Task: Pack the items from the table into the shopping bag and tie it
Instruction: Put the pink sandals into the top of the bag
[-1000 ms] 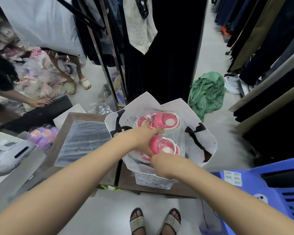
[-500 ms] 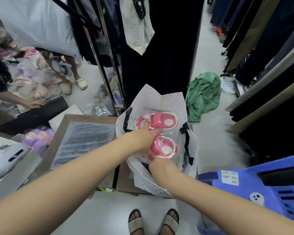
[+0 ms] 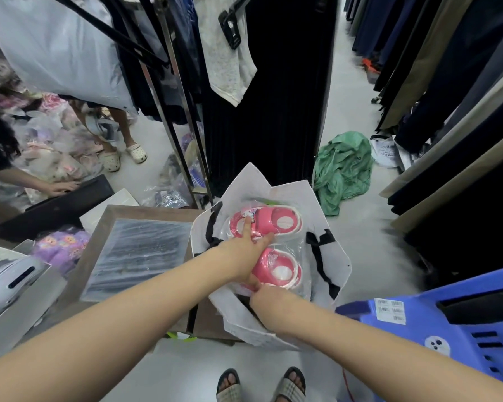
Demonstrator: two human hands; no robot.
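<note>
A white shopping bag (image 3: 328,216) with black ribbon handles stands open at the right end of the wooden table (image 3: 105,221). A pair of pink and white child's shoes (image 3: 276,221) in clear plastic wrap lies in the bag's mouth. My left hand (image 3: 247,250) rests on the wrapped shoes, fingers spread across the gap between the two shoes. My right hand (image 3: 269,297) is at the bag's near edge, fingers tucked under the nearer shoe and the wrap; they are hidden. A grey item in clear plastic (image 3: 137,253) lies flat on the table.
A blue plastic basket (image 3: 447,323) stands at the right. Purple wrapped shoes (image 3: 61,245) and a white device (image 3: 9,280) sit at the left. Clothes racks hang ahead and right. A green garment (image 3: 343,169) lies on the floor. Another person's hand (image 3: 60,187) reaches in at left.
The bag's mouth has narrowed and its sides stand higher around the shoes. My left hand has opened and slid forward over the shoes. My right hand has dropped slightly at the near edge.
</note>
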